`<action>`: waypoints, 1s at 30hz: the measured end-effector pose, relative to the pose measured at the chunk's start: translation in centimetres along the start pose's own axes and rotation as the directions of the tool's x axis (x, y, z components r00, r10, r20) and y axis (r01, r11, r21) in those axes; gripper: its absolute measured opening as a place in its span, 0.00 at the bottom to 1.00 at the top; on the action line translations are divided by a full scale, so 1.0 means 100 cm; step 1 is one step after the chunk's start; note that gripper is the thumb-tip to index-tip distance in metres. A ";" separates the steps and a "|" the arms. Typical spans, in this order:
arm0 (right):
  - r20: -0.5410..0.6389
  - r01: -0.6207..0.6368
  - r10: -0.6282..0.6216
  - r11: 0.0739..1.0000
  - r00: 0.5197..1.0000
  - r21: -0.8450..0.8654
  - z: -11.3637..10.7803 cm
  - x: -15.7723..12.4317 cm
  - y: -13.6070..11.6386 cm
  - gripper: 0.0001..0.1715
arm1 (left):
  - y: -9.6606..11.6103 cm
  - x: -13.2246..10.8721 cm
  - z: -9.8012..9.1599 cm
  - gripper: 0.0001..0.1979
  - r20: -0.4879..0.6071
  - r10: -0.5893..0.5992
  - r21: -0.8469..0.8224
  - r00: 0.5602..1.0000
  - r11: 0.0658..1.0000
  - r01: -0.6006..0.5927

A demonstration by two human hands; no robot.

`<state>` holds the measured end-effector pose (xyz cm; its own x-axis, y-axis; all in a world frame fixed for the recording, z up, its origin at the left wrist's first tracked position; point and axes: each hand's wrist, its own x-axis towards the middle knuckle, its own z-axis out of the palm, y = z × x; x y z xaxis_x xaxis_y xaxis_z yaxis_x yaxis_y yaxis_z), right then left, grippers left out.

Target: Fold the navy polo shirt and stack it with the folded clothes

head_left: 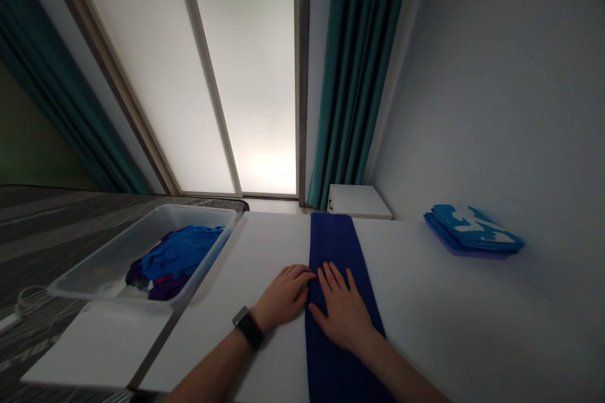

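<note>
Wide white table top point(449, 302), fills the lower half of the view. Clock bearings are taken from the two hands.

Frosted sliding glass panels point(250, 88) at 12 o'clock, far side of the room, lit from behind. Long teal curtain point(354, 75) hangs just beside them, toward 1 o'clock.

Clear plastic storage bin point(94, 271) at 10 o'clock, on the table's left end. A loose heap of blue and purple garments point(177, 255) lies in it.

Long dark blue cloth folded into a narrow strip point(333, 239) lies flat on the table. It runs from 6 o'clock straight up to 12 o'clock, under and past the hands.

Stack of folded blue cloths, top one patterned in white point(472, 230), at 2 o'clock. It sits against the wall, well apart from the strip.

Small white cabinet point(359, 200) beyond the table's far edge, at 12 to 1 o'clock.

Right hand point(345, 312): palm down on the strip, fingers slightly fanned, pressing flat, gripping nothing.

Left hand point(283, 296): palm down on the bare table, fingers loosely together. The fingertips touch the strip's left edge, no pinch.

Black square wristwatch point(248, 326) on the left wrist, at 7 o'clock.
</note>
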<state>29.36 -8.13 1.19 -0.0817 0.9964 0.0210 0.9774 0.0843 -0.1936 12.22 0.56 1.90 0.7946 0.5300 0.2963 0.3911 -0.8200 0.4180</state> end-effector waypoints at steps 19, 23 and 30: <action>-0.032 0.226 -0.224 0.971 0.974 0.084 -0.006 -0.022 -0.003 0.33 | -0.011 0.019 0.003 0.13 -0.055 -0.422 -0.171 0.905 0.897 0.407; -0.065 0.227 -0.222 0.970 0.973 0.089 -0.007 -0.024 -0.003 0.32 | -0.020 0.049 0.008 0.15 0.001 -0.516 -0.123 0.857 0.850 0.512; -0.137 0.265 -0.249 0.957 0.959 0.120 -0.010 -0.027 -0.007 0.24 | -0.023 0.067 0.010 0.11 0.062 -0.589 -0.111 0.806 0.798 0.592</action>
<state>29.10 -10.93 2.21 -0.2951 0.9338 0.2024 0.8901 0.3457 -0.2969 17.11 5.74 2.10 0.4385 0.8967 -0.0606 0.7311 -0.3167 0.6043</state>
